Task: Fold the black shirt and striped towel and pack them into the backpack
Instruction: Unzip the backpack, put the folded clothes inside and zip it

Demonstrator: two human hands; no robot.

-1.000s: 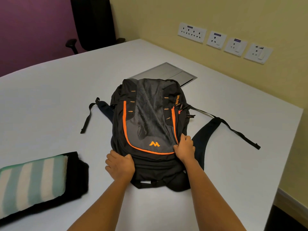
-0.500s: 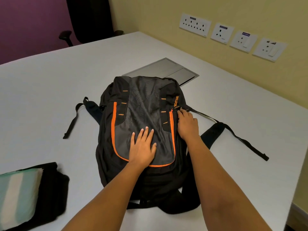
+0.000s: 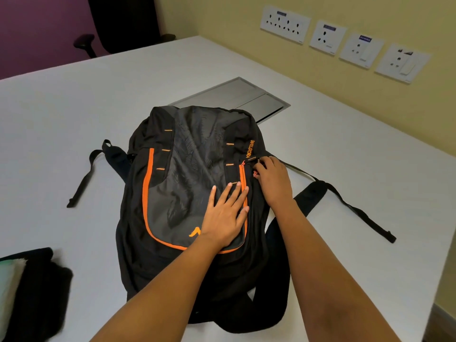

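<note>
Table: white top, backpack lying flat mid-table.
Left hand: fingers straight, pressing the front pocket.
Right hand: curled at the side zipper; grasp hidden, cannot tell.
Black shirt: folded, lower left, striped towel on it, apart from the backpack.

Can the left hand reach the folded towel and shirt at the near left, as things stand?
Probably yes. The left hand lies flat on the backpack, holding nothing, and only bare table lies between it and the towel and shirt, partly out of view.
</note>
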